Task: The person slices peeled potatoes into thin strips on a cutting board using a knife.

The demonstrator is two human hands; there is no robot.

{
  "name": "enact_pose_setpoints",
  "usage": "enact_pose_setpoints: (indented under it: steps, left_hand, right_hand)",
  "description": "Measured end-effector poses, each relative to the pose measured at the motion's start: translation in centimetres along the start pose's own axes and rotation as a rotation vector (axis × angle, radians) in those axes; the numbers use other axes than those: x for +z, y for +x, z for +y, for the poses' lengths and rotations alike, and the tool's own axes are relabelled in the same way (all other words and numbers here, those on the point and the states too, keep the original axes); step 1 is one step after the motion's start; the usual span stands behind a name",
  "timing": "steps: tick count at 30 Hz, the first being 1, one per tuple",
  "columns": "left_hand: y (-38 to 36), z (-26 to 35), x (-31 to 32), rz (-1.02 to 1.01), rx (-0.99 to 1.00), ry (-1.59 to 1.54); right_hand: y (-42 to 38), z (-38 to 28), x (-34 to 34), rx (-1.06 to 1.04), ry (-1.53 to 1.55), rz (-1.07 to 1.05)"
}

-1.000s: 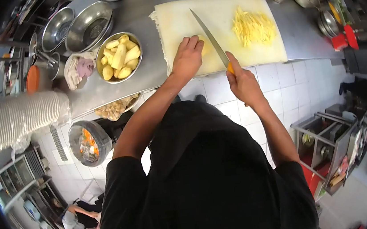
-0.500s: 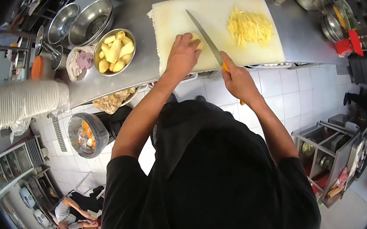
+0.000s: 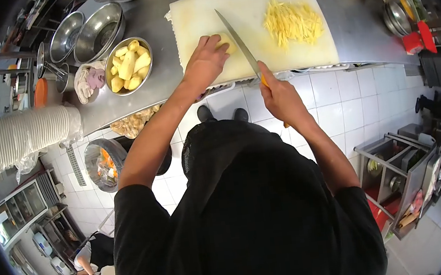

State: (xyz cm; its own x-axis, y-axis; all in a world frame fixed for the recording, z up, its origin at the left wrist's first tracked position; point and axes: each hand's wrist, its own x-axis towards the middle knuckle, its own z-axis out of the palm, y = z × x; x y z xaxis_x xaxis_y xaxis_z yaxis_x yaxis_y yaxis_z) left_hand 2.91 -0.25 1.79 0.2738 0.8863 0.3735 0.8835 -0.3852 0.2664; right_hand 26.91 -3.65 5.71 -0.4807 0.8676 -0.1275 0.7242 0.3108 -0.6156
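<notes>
My left hand (image 3: 206,59) has its fingers curled over a peeled potato (image 3: 227,42) on the white cutting board (image 3: 191,17), hiding part of it. My right hand (image 3: 283,101) is wrapped around the orange handle of a long kitchen knife (image 3: 240,44). The blade slants up and to the left across the board, close to the right side of the potato. A heap of pale yellow potato strips (image 3: 292,21) lies on the board's right half. Several peeled potatoes (image 3: 128,65) fill a metal bowl (image 3: 151,62) left of the board.
Metal bowls (image 3: 99,35) and a crumpled cloth (image 3: 86,83) sit on the steel counter (image 3: 158,34). Stacked white containers (image 3: 31,130) stand far left. A lined waste bin (image 3: 106,165) is on the floor. Another person (image 3: 91,261) works at lower left.
The camera view has shifted, so the counter appears slightly higher and further left, and my shoes now show. Both hands keep nearly the same hold on potato and knife. The other person's arms have moved.
</notes>
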Motion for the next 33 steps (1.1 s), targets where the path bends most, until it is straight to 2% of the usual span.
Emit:
enact_pose_setpoints:
  steps: [4, 7, 16, 22, 27, 33]
  left_hand:
    - [-0.1, 0.7, 0.0, 0.013, -0.044, 0.0]
    - [-0.2, 0.9, 0.4, 0.03, -0.051, 0.055]
    - [0.1, 0.2, 0.1, 0.036, -0.029, 0.004]
    - [1.1, -1.3, -0.1, 0.181, -0.036, -0.15]
    - [0.7, -1.8, 1.5, 0.21, 0.03, -0.105]
    - [0.5, -1.7, 1.6, 0.198, 0.013, -0.107]
  right_hand:
    - [-0.4, -1.1, -0.3, 0.019, 0.016, -0.052]
    - [-0.8, -0.7, 0.5, -0.061, -0.03, -0.01]
    - [-1.5, -1.3, 1.1, -0.036, -0.001, 0.019]
    - [-0.7, -3.4, -2.1, 0.062, 0.002, -0.129]
    - [-0.4, -5.0, -3.3, 0.067, -0.067, -0.169]
    - [3.0, -3.7, 0.4, 0.013, -0.052, -0.097]
